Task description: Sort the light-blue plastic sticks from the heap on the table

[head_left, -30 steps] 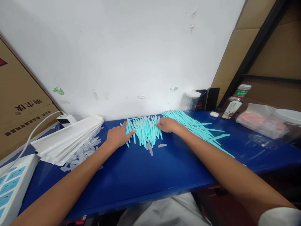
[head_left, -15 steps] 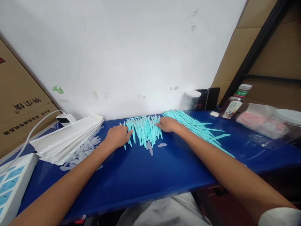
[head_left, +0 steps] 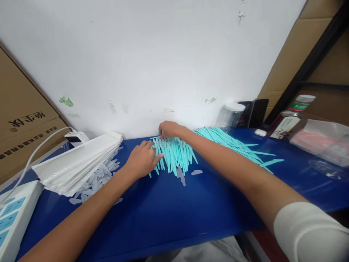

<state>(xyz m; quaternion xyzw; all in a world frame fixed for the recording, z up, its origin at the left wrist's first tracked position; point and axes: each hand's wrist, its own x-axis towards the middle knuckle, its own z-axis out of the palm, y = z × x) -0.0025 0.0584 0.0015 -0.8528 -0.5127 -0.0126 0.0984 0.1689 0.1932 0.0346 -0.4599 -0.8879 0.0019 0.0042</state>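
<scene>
A row of slim turquoise sticks with translucent blade-like tips, which look like eyebrow razors [head_left: 174,156], lies in the middle of the blue table [head_left: 163,211]. My left hand [head_left: 143,158] rests at the row's left end, its thumb apart from the bent fingers and nothing visibly held. Over the row's far edge, close to the wall, my right hand [head_left: 169,129] points its closed fingers down at the translucent tips. What those fingertips grip, if anything, is hidden. Several loose translucent blade covers [head_left: 181,176] lie just in front of the row.
A second pile of turquoise razors [head_left: 231,143] spreads beyond my right forearm. To the left lie white plastic sleeves [head_left: 79,163], loose translucent covers [head_left: 95,182] and a power strip [head_left: 16,218]. A clear jar [head_left: 230,118], a phone [head_left: 258,113] and a bottle [head_left: 290,118] stand back right.
My right hand has moved left, from the row's right end to its far edge near the wall. My left hand stays by the left end, its thumb further out. The view has shifted slightly.
</scene>
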